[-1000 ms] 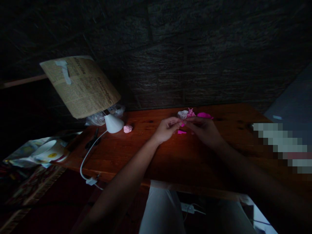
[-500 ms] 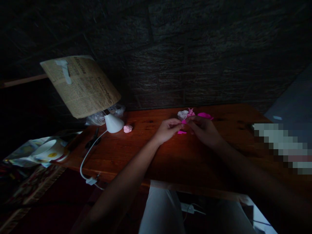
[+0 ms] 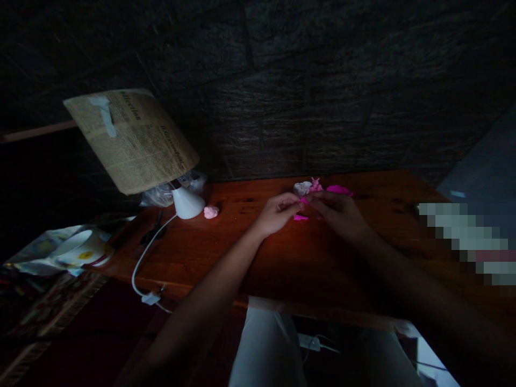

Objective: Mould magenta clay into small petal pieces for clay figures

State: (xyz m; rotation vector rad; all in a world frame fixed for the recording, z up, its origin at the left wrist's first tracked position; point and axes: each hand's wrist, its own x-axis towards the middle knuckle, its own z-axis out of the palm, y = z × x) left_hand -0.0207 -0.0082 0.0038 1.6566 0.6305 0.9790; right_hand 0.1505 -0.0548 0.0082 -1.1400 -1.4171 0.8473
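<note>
Between the fingertips of my left hand (image 3: pixel 280 214) and my right hand (image 3: pixel 336 212) is a small bright pink piece (image 3: pixel 304 199), soft-looking like modelling clay. Both hands pinch it, thumbs towards each other, just above the wooden desk. Another bright pink scrap (image 3: pixel 300 217) lies on the desk right below the fingers. Behind my hands sit a whitish lump (image 3: pixel 302 187), a lighter pink knobbly figure (image 3: pixel 315 185) and a flat bright pink piece (image 3: pixel 339 190). My right fingers partly cover these. The dim light hides the finer shape of the held piece.
A lamp with a newspaper-print shade (image 3: pixel 133 142) and white base (image 3: pixel 187 203) stands at the left. Near it are a pale pink lump (image 3: pixel 211 212), dark scissors (image 3: pixel 153 230) and a white cord (image 3: pixel 137 269). A white cup (image 3: pixel 80 248) lies further left. A dark stone wall (image 3: pixel 274 97) rises behind.
Both hands stay at nearly the same spot, with the fingers shifting slightly on the pink piece. The whole view has tilted a little; the things on the desk have not moved.
</note>
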